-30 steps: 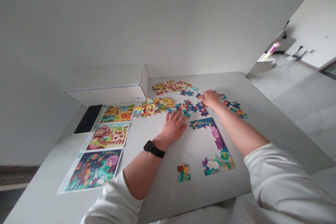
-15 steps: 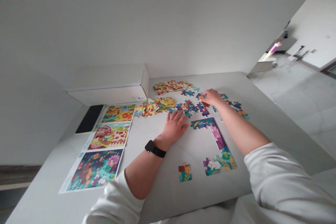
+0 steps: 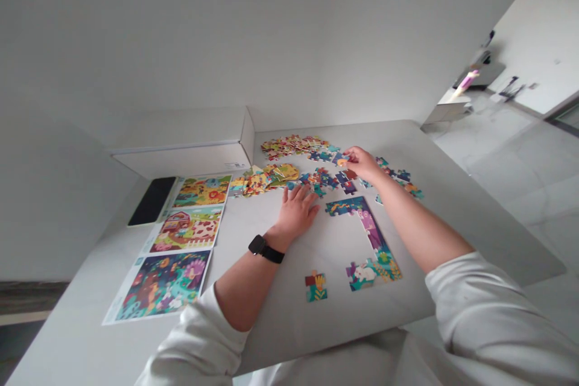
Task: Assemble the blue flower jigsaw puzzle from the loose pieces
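Note:
My left hand lies flat on the table with its fingers spread, tips near a loose heap of dark puzzle pieces. Between the fingertips of my right hand is a dark blue puzzle piece with an orange spot, pinched at its right side. Closer to me, a partly joined puzzle makes a bracket shape along its top, right and bottom sides, with a white rabbit at the lower left. A separate small joined section with a yellow plant lies left of it.
Yellowish puzzle pieces and another heap lie farther back. More pieces are beyond my right forearm. At left are three picture sheets, a black phone and a white box against the wall.
My right hand has shifted slightly back and left, and the blue piece with the orange spot now shows in its fingertips. My left hand stays flat; the whole view has shifted a little.

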Demonstrator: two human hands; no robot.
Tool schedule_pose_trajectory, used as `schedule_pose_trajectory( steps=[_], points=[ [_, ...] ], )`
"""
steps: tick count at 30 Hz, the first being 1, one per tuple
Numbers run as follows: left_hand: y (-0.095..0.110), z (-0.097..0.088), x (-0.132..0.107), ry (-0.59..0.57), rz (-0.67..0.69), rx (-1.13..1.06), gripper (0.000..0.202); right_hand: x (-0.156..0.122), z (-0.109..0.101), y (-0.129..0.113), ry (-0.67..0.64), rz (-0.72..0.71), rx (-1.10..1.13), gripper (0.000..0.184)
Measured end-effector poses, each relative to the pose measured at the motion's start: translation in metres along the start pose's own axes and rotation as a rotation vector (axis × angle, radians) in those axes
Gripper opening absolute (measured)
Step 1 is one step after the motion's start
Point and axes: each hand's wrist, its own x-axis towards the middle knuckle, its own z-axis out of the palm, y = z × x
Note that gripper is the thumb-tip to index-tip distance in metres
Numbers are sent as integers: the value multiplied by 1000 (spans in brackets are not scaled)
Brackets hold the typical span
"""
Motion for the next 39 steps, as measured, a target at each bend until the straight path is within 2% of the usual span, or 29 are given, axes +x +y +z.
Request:
schedule_pose_trajectory(
  steps=[4,9,12,15,18,24,34,39],
  points=[
    [1,-6,1,52,-18,-10,38,-33,-7,-17,-66,1,154,32],
    [1,-12,1,198,14,-150,30,-80,-4,-33,-139,-28,136,34],
    [7,-10,-1,282,16,-391,22,-101,7,-36,-186,-12,172,37],
    [16,-6,-3,272,-35,-749,23,-116,18,-35,-245,40,237,37],
    [23,-3,-2,221,-111,-971,31,-122,25,-33,-274,63,281,37],
    [17,-1,3,169,-188,-1185,41,-124,30,-29,-350,91,375,38],
    [17,-3,-1,128,-195,-1232,46,-127,38,-27,-367,93,402,39],
    [9,-1,2,175,-221,-1248,46,-129,34,-32,-334,123,386,39]
  ],
)
